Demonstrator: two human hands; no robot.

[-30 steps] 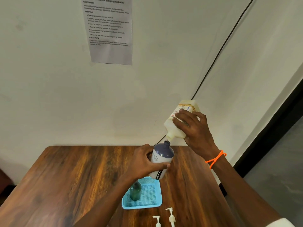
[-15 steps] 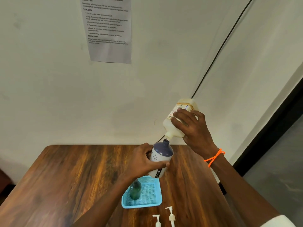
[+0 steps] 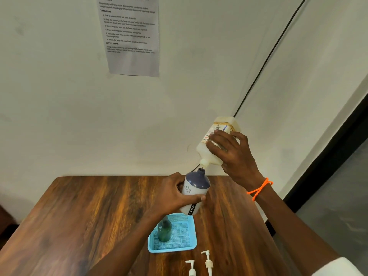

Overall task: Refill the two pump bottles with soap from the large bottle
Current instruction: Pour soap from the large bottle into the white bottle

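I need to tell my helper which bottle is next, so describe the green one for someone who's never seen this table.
On the wooden table sits a light blue tray. The dark green bottle stands inside it, uncapped, the only bottle not in a hand.

Very little differs across the three moments. The large bottle (image 3: 218, 143), gripped by the right hand (image 3: 233, 154), sits a touch higher in view than a second ago, its base tipped slightly further up above the fingers (image 3: 216, 139). The pump bottle (image 3: 194, 191) in the left hand (image 3: 175, 196) rises with it, so its open neck stays just under the spout, beyond the left fingertips. The wall sheet (image 3: 132, 36) slides upward in view as the head tilts down.
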